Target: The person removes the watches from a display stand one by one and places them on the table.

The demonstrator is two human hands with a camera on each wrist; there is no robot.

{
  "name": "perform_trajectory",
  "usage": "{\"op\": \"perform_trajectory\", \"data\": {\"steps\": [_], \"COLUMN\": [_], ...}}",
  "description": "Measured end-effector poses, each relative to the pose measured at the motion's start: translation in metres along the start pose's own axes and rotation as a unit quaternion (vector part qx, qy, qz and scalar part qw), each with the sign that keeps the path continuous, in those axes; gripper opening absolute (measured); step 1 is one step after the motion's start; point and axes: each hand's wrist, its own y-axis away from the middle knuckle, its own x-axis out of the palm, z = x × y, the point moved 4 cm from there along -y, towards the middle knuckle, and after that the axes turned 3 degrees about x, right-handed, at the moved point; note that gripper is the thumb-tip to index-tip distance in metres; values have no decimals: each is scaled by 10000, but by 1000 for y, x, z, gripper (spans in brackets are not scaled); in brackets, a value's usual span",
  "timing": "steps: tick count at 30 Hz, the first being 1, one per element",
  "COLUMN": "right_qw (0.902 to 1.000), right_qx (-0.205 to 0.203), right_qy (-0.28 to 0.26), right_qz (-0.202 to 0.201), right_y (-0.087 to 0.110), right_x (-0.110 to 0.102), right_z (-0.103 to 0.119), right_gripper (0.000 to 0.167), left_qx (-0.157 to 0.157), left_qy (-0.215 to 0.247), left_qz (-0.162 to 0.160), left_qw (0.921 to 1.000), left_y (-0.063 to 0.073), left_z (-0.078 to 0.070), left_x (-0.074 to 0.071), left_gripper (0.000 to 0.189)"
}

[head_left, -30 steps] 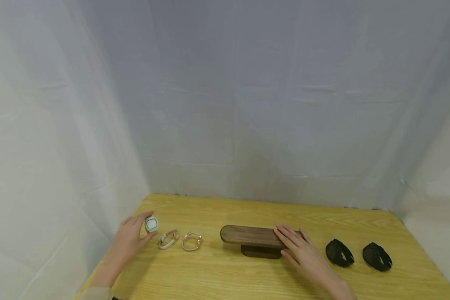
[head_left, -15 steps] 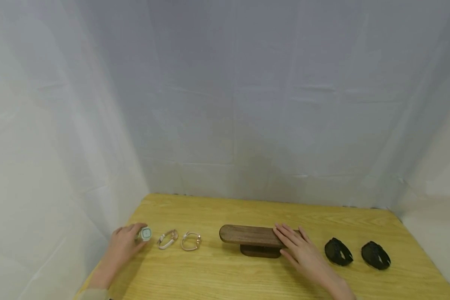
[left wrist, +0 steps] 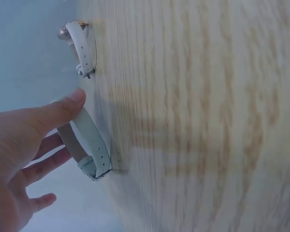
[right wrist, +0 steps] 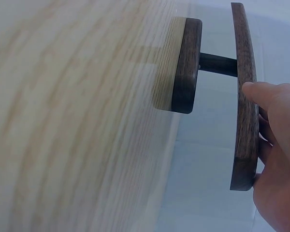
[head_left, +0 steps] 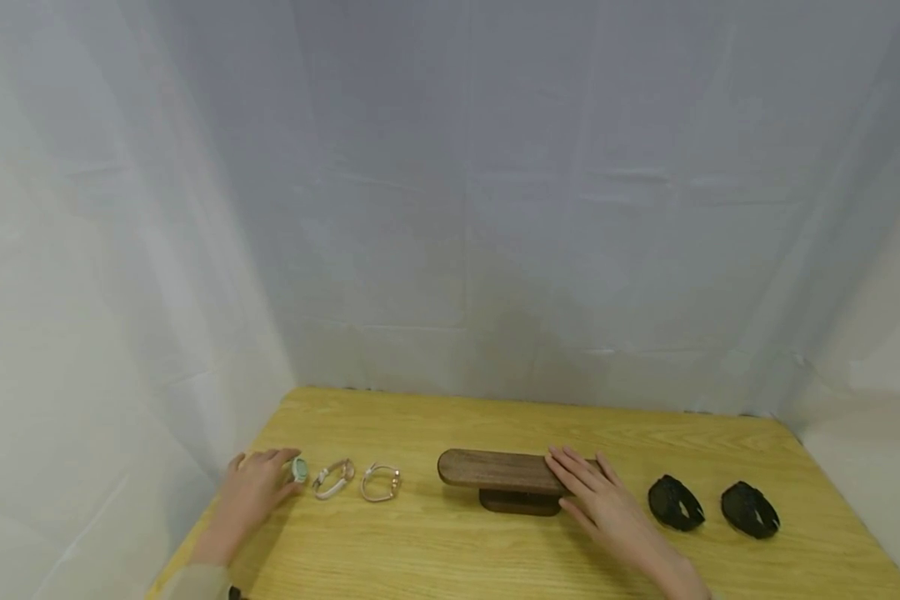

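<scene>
My left hand (head_left: pixel 251 492) is at the table's left side, pinching a pale green wristwatch (head_left: pixel 299 470) between thumb and fingers. In the left wrist view the closed loop of its strap (left wrist: pixel 93 133) shows, its buckle end right at the wood. Just right of it lie a white-strapped watch (head_left: pixel 334 480) and a rose-gold watch with a thin strap (head_left: pixel 380 483). My right hand (head_left: pixel 607 508) rests on the right end of a dark wooden T-shaped stand (head_left: pixel 495 471), fingers straight across the bar. Its thumb touches the bar's near edge (right wrist: pixel 246 121); the base (right wrist: pixel 186 67) stands on the table.
Two black watches (head_left: pixel 675 503) lie to the right of the stand, side by side. The yellow wood-grain table (head_left: pixel 420 550) is bounded at the back and sides by white sheeting (head_left: pixel 450 250).
My left hand has moved down and slightly left with the green watch, whose face has turned toward the right. My right hand stays on the stand.
</scene>
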Motion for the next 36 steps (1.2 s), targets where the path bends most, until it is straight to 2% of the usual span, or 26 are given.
{"op": "perform_trajectory", "data": {"steps": [17, 28, 36], "right_qw": [10000, 10000, 10000], "right_qx": [43, 62, -39], "right_qy": [23, 37, -80], "right_qz": [28, 25, 25], "right_y": [0, 1, 0], "right_x": [1, 1, -1], "right_z": [-2, -2, -2], "right_gripper": [76, 75, 75], "left_qx": [78, 199, 160], "left_qy": [94, 84, 116], "left_qz": [-109, -287, -247], "left_qw": [9999, 9994, 9995], "left_y": [1, 4, 5], "left_z": [-2, -6, -4], "left_x": [16, 14, 15], "left_gripper": [57, 57, 56]}}
